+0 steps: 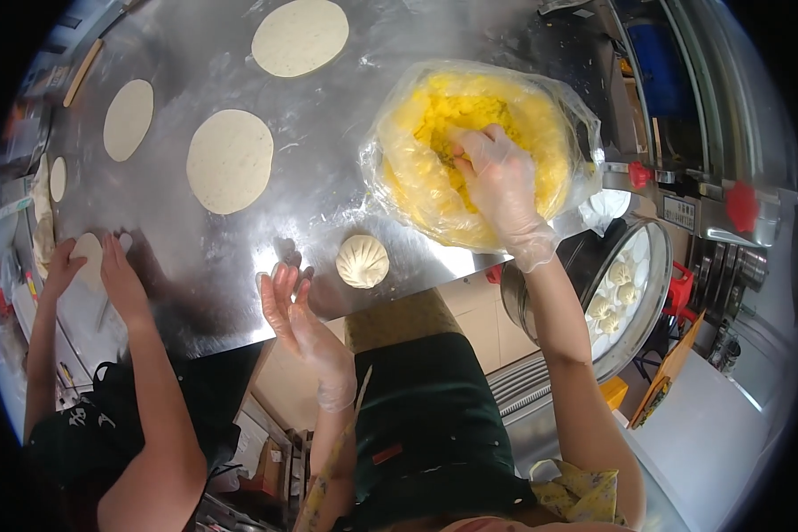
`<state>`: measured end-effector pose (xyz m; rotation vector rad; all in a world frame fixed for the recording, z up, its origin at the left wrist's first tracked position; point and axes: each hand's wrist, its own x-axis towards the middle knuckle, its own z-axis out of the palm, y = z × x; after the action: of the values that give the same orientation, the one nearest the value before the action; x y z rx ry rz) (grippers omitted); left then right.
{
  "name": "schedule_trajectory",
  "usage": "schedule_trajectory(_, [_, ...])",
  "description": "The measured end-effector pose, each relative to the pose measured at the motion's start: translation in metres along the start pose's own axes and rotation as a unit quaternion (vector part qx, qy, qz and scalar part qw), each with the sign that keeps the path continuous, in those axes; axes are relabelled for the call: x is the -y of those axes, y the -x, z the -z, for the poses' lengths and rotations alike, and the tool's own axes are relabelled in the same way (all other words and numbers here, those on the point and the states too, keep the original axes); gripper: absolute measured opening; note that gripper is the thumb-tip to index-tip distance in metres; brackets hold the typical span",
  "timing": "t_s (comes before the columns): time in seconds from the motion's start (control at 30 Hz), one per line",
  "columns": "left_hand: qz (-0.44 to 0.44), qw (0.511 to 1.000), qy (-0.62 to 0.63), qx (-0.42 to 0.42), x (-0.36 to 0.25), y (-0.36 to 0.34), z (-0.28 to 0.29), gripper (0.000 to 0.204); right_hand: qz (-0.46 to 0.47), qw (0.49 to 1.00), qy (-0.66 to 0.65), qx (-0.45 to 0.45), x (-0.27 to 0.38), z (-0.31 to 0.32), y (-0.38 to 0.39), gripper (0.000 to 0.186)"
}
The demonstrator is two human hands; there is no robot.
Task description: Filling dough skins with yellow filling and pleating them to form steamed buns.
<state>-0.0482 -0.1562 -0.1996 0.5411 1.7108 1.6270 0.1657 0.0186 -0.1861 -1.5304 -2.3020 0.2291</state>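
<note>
My right hand (503,182), in a clear plastic glove, reaches into a bag-lined heap of crumbly yellow filling (541,173). Its fingers are curled together at the filling, partly hiding what they pinch. Beside the table's near edge, my left hand (297,315) is raised, also gloved, with fingers apart and nothing in them. Just right of that hand, a pleated bun (363,262) sits on the steel table (328,168). Flat dough rounds lie beyond it: one (230,161) nearby, another (301,37) at the far edge, a third (129,121) to the left.
At the right, a round steamer (661,275) holds several pleated buns (627,293) on a white lining. On the left, a co-worker's hands (115,266) handle a dough round (89,257). A rolling pin (83,73) lies at the far left.
</note>
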Motion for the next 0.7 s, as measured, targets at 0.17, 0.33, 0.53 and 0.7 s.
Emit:
schedule_trajectory(0.17, [0.005,1.0,-0.001,-0.019,0.0,-0.002,-0.001,0.049,0.028,0.999,0.044,-0.006,-0.004,-0.01,-0.001,0.024])
schedule_trajectory(0.33, [0.01,1.0,0.015,-0.025,0.001,-0.002,-0.003,0.048,0.025,0.996,0.087,0.007,-0.007,-0.018,0.001,0.024])
schedule_trajectory(0.53, [0.009,0.999,0.028,-0.034,-0.004,-0.002,-0.002,0.047,-0.005,1.0,0.017,-0.019,-0.006,-0.014,0.005,0.024])
schedule_trajectory(0.7, [-0.118,0.988,-0.074,0.06,-0.002,-0.004,0.001,0.057,-0.081,0.979,-0.177,-0.062,0.037,0.024,0.016,0.029])
